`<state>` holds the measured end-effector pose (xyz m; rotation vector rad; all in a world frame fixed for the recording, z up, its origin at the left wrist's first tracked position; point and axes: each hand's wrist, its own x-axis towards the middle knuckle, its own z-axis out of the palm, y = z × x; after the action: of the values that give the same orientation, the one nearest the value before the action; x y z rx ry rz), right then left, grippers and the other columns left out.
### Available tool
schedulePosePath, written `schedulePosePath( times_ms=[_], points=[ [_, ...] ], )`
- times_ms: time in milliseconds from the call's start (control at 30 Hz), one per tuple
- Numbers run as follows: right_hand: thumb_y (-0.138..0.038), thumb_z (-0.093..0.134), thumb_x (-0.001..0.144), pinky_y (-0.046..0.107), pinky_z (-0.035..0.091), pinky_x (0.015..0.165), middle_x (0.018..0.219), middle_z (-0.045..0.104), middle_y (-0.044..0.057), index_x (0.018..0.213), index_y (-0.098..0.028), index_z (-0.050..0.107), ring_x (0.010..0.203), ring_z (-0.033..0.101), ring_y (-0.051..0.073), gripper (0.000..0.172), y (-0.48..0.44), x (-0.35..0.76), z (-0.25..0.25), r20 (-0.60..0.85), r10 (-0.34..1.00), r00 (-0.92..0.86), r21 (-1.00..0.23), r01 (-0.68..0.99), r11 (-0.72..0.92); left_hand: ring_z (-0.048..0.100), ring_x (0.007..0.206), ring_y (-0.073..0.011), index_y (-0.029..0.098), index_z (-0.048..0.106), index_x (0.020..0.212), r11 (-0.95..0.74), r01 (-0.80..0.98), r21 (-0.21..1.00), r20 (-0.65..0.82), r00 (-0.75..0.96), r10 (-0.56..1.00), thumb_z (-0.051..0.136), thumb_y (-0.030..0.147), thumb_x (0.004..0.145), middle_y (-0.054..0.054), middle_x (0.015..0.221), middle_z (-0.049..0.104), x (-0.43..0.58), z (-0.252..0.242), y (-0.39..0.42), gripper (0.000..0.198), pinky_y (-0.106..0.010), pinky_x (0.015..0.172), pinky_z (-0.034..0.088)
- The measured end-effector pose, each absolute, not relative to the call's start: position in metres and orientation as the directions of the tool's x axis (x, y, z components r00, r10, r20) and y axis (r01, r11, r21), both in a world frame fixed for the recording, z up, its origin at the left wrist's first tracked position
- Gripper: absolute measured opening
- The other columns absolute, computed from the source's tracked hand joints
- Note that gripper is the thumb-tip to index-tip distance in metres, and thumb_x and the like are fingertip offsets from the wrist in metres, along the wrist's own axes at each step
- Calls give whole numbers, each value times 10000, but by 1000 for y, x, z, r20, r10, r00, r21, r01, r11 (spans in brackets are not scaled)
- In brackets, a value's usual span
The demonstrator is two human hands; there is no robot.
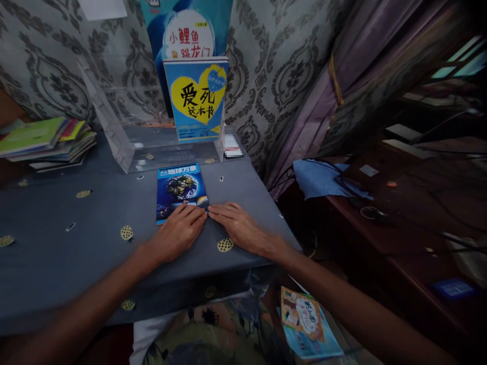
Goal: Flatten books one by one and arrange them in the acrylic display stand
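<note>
A blue book with a picture of the Earth on its cover lies closed on the cloth-covered table. My left hand rests over its lower edge, fingers together and bent toward the lower right corner. From the right, my right hand meets that same corner, its fingertips pressed together on the book's edge. The two hands nearly touch there. My thumbs are mostly hidden beneath the fingers.
Behind the book stands a clear acrylic rack holding upright a blue book with a yellow heart and a taller teal book. A stack of books lies at left. Below right are colourful booklets; a dark red cabinet stands beyond.
</note>
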<state>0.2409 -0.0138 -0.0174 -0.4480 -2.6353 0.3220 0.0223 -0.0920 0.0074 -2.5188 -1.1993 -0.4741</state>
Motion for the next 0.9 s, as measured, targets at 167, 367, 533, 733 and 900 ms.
schedulePosePath(
  times_ms=[167, 367, 533, 733, 900],
  points=[
    [-11, 525, 846, 506, 458, 1082, 1406, 629, 137, 1384, -168, 587, 1309, 567, 250, 564, -14, 242, -21, 376, 331, -866, -289, 229, 929, 616, 1046, -256, 122, 646, 1201, -556, 828, -64, 384, 535, 753, 413, 170, 1020, -142, 1138, 687, 28, 8, -100, 298, -426, 913, 506],
    [-11, 526, 847, 513, 438, 1099, 1410, 625, 138, 1406, -163, 560, 1332, 549, 243, 580, -18, 242, -22, 379, 336, -862, -284, 237, 929, 595, 1077, -267, 109, 597, 1268, -529, 847, -57, 335, 515, 789, 331, 193, 1043, -150, 1186, 669, 29, 8, -106, 359, -443, 932, 490],
    [-5, 561, 783, 527, 383, 1150, 1421, 611, 161, 1411, -106, 545, 1382, 497, 276, 637, -25, 242, -14, 335, 295, -895, -250, 218, 943, 581, 1064, -279, 108, 558, 1323, -465, 882, -74, 342, 460, 819, 317, 179, 1028, -155, 1158, 667, 28, 4, -117, 388, -447, 922, 481],
    [-12, 506, 851, 542, 408, 1130, 1399, 636, 127, 1389, -187, 582, 1367, 519, 253, 571, -30, 240, -5, 321, 333, -887, -290, 243, 926, 590, 1001, -264, 108, 571, 1294, -416, 903, -103, 363, 424, 830, 361, 144, 1005, -144, 1146, 671, 33, 1, -122, 359, -423, 887, 499],
    [-46, 494, 899, 532, 412, 1131, 1390, 644, 121, 1333, -183, 619, 1347, 544, 254, 472, -32, 237, -3, 329, 336, -883, -265, 255, 930, 603, 1021, -273, 50, 603, 1234, -420, 904, -82, 429, 412, 804, 368, 156, 1019, -167, 1129, 684, 30, 2, -124, 335, -425, 893, 538]
  ],
)
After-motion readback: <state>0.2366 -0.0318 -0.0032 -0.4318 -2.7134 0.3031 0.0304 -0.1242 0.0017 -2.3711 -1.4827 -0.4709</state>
